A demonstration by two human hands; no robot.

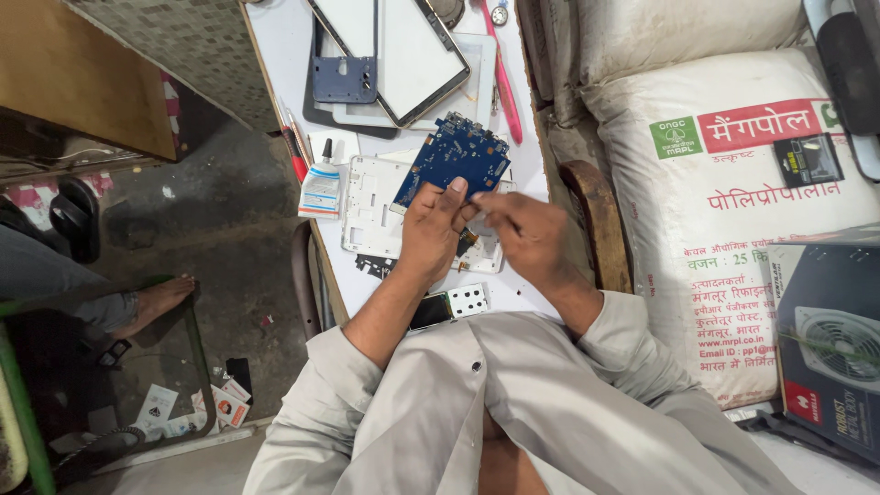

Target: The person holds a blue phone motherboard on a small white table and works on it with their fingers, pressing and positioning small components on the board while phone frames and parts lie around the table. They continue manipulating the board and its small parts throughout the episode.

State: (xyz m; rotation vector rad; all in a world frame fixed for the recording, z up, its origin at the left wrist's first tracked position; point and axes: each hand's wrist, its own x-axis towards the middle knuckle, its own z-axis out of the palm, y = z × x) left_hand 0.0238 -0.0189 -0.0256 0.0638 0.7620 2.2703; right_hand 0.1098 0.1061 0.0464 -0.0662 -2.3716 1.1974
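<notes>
At frame centre, my left hand pinches the blue circuit board; I'd steady it while my right hand's fingers pinch near its lower edge.

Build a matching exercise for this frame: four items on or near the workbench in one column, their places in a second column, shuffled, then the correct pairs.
Items:
1. blue circuit board
2. white frame
3. pink tool
4. small glue tube

Places:
A. at the bench's left edge, beside the frame
B. held up in the left hand
C. lying lengthwise near the bench's right edge
D. flat on the bench under the hands

Pairs: 1-B, 2-D, 3-C, 4-A
</notes>
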